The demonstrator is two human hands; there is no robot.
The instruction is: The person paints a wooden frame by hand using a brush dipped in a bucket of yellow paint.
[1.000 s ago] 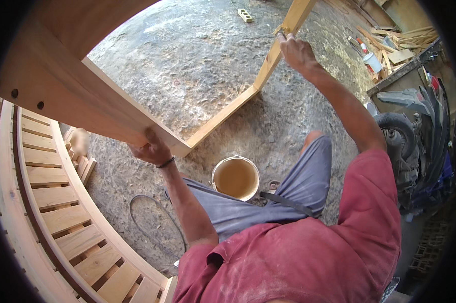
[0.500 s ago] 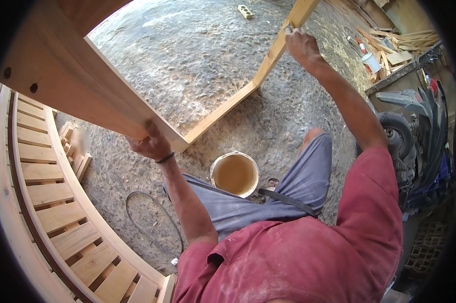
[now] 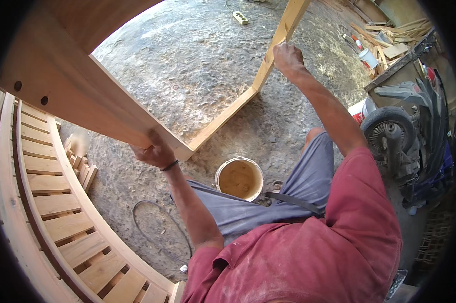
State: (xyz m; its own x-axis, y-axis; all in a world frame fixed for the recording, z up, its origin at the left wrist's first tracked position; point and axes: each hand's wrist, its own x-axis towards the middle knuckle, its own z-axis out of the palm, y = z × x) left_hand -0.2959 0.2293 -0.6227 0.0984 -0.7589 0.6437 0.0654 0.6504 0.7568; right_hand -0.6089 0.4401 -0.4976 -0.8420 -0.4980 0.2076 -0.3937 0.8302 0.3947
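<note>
Frame [image 3: 223,119]: beyond the bucket [image 3: 239,179], long axis of its rail [image 3: 287,25] pointing away and rightward.
Left hand [image 3: 158,151]: fingers wrapped round the board [image 3: 96,96].
Right hand [image 3: 288,56]: fingers bent at the rail; how closed, or on what, I can't tell.

Upper garment: dull red shirt [image 3: 299,257], short-sleeved, with pale dusty marks across the chest (a fold stands open, dark within, near the left sleeve [image 3: 201,262]). Lower garment: loose blue-grey trousers [image 3: 223,209], creased, paler in patches. Dark, narrow strap [image 3: 294,200] over them. Thin dark band [image 3: 170,165] at the left wrist. Left hand [image 3: 157,151] and right hand [image 3: 289,57]: bare.
</note>
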